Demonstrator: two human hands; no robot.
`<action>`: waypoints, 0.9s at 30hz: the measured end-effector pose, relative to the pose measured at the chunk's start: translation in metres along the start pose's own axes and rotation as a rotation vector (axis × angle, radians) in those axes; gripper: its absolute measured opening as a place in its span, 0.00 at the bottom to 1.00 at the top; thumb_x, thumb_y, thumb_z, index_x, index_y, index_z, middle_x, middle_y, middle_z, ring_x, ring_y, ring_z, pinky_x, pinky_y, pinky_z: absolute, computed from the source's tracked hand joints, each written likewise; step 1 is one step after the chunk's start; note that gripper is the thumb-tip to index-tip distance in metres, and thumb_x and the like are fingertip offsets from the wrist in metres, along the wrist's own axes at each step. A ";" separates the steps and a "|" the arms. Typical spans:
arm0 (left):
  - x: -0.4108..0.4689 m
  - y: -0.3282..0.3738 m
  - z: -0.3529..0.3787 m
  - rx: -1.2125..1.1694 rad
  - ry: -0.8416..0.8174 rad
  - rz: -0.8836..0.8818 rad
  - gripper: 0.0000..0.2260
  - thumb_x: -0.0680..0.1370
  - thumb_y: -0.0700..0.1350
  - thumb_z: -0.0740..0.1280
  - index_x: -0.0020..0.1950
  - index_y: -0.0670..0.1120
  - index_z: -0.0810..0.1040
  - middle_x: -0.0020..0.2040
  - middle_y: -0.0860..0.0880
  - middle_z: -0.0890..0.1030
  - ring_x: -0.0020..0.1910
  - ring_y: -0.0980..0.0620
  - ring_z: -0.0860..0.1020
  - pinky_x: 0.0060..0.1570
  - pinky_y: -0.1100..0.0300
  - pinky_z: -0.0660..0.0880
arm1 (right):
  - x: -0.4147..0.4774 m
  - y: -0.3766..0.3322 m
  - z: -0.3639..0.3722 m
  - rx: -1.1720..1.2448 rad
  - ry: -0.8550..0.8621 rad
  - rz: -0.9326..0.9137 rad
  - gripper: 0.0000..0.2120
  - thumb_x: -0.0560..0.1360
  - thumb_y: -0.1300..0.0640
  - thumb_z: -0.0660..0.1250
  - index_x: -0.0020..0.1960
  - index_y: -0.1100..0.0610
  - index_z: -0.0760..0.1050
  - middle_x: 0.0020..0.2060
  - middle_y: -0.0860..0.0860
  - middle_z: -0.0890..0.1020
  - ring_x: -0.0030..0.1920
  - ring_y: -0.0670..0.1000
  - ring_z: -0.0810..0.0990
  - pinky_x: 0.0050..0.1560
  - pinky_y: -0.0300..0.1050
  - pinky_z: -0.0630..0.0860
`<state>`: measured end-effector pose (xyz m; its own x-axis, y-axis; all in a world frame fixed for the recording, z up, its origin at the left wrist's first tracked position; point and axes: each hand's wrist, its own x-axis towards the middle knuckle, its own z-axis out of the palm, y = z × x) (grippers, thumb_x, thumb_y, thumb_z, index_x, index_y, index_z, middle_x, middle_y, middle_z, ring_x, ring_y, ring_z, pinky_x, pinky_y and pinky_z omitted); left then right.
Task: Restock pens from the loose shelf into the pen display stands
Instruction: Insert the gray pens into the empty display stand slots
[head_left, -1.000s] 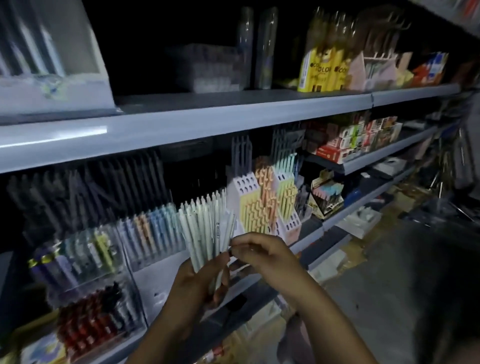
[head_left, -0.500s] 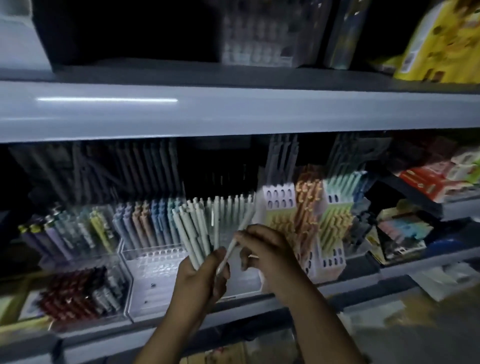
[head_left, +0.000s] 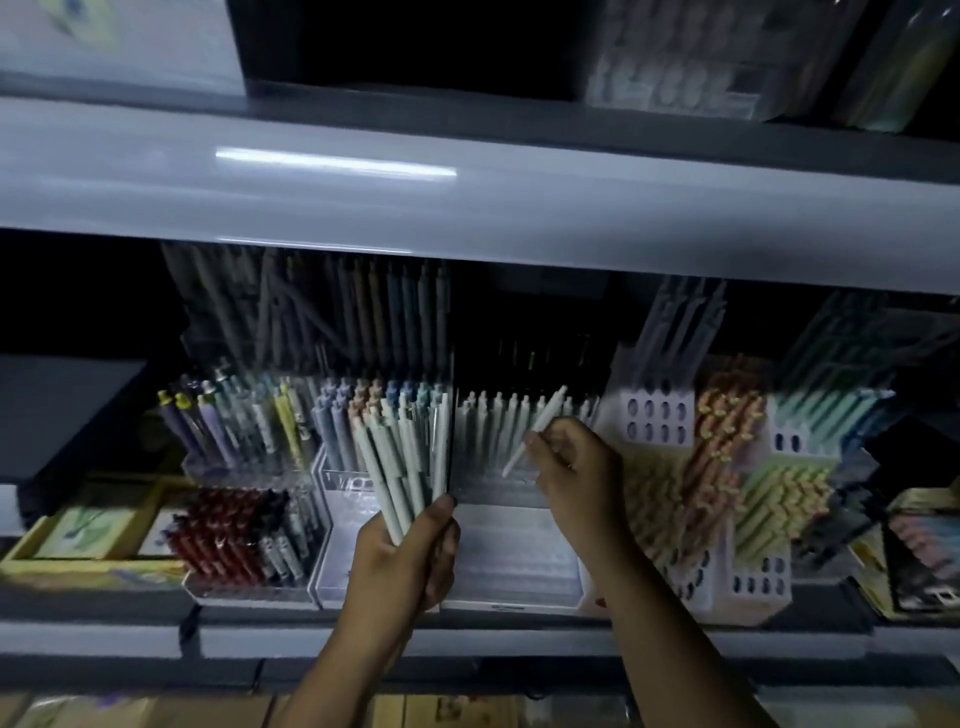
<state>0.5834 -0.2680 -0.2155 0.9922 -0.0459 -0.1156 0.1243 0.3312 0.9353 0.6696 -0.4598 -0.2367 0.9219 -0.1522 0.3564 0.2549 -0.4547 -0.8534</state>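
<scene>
the right hand (head_left: 574, 470) pinches one pale slim pen (head_left: 537, 428), tilted with its tip down-left, just before the clear tiered display stand (head_left: 514, 564). the left hand (head_left: 410, 553) grips the pale-green pen bundle (head_left: 410, 457) alongside.

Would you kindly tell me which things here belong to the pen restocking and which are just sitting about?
In the job: left hand gripping the bundle of pale pens; right hand pinching a single pale pen; clear display stand ahead of it.
Just there: red pens; orange pens; yellow tray.
</scene>
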 end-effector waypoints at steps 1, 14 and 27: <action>0.003 0.000 -0.004 -0.005 0.000 0.004 0.18 0.80 0.47 0.68 0.30 0.49 0.74 0.26 0.42 0.64 0.21 0.49 0.57 0.27 0.57 0.58 | 0.005 0.001 0.004 -0.020 0.030 -0.023 0.15 0.80 0.52 0.70 0.38 0.42 0.70 0.30 0.44 0.75 0.33 0.48 0.78 0.36 0.47 0.75; 0.022 -0.006 -0.017 0.023 0.024 -0.052 0.15 0.78 0.48 0.71 0.32 0.46 0.79 0.31 0.38 0.69 0.22 0.49 0.62 0.29 0.54 0.57 | 0.030 0.032 0.039 -0.312 0.019 -0.197 0.14 0.80 0.54 0.69 0.39 0.52 0.68 0.32 0.46 0.71 0.34 0.49 0.74 0.36 0.52 0.75; 0.039 -0.011 -0.016 0.017 0.072 0.018 0.21 0.76 0.55 0.69 0.38 0.36 0.80 0.32 0.34 0.70 0.22 0.48 0.61 0.27 0.55 0.59 | 0.024 0.040 0.045 -0.605 -0.025 -0.294 0.11 0.76 0.55 0.71 0.37 0.56 0.75 0.33 0.52 0.78 0.33 0.55 0.78 0.33 0.43 0.68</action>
<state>0.6204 -0.2582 -0.2351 0.9921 0.0277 -0.1220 0.1071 0.3157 0.9428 0.7152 -0.4420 -0.2796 0.8472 0.0700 0.5266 0.2945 -0.8869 -0.3559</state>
